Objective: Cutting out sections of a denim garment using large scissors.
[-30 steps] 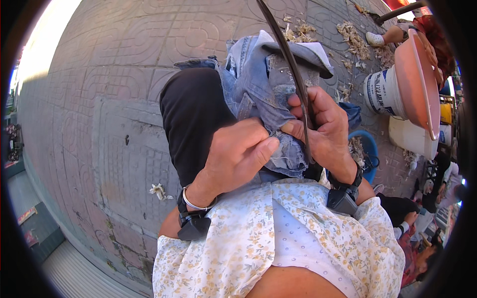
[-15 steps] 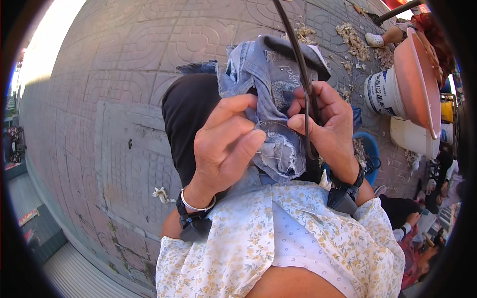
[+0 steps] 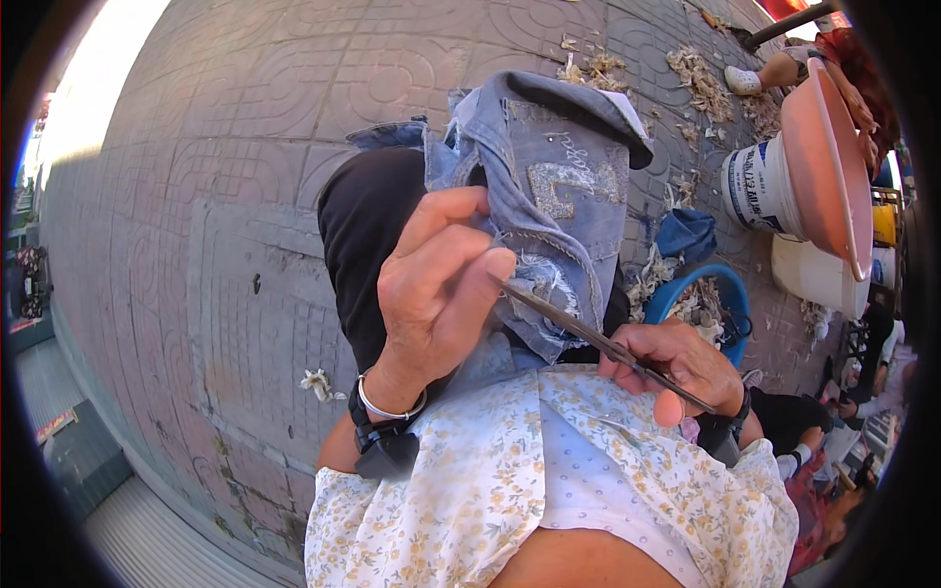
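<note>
A faded blue denim garment [image 3: 588, 216] lies over my lap and dark-trousered leg, with a frayed patch [image 3: 544, 279] and a glittery applique on it. My left hand [image 3: 431, 284] is closed in a pinch at the garment's left edge, close to the frayed patch. My right hand [image 3: 676, 367], lower and to the right, is closed around a long, thin, dark metal tool [image 3: 578, 328]. This tool slants up to the left and its tip reaches my left thumb. Whether it is scissors or tweezers does not show.
A blue basin [image 3: 735, 294] with pale scraps stands right of my knee, by a small blue cloth [image 3: 686, 235]. A pink basin [image 3: 828, 167] rests against a white bucket [image 3: 760, 186]. Pale scraps [image 3: 701, 83] litter the paving. Other people sit at the right.
My right hand has moved down and right, away from the denim. The metal tool has swung from pointing upward to slanting across to my left thumb. My left hand has hardly moved.
</note>
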